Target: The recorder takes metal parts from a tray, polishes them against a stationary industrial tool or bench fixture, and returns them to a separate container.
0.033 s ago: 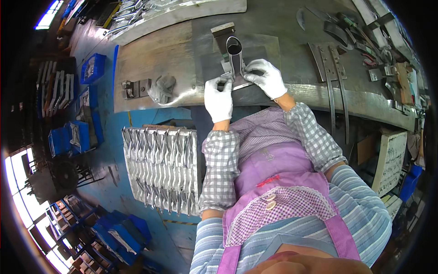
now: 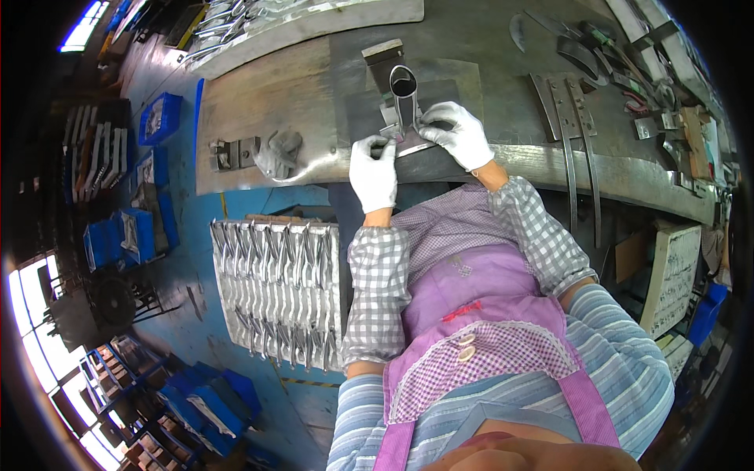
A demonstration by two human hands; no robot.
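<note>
A shiny metal tube (image 2: 404,102) with a slanted open mouth stands upright in a small metal fixture (image 2: 390,128) on the workbench. My right hand (image 2: 459,135), in a white glove, is closed with thumb and fingertips at the right side of the tube's lower end. My left hand (image 2: 374,173), gloved in white too, is just left of the fixture's front. Its thumb and fingertips are pinched together; what they hold, if anything, is too small to make out. A flat plate (image 2: 415,146) lies at the fixture's front, between the hands.
A crumpled grey cloth (image 2: 278,154) and a metal clamp block (image 2: 234,154) lie left on the bench (image 2: 298,102). Long metal bars (image 2: 585,149) jut over its front edge at right, near scattered hand tools (image 2: 605,59). A rack of shiny metal parts (image 2: 275,290) stands below, left.
My left hand has drawn slightly left and back from the foot of the tube. My right hand stays where it was.
</note>
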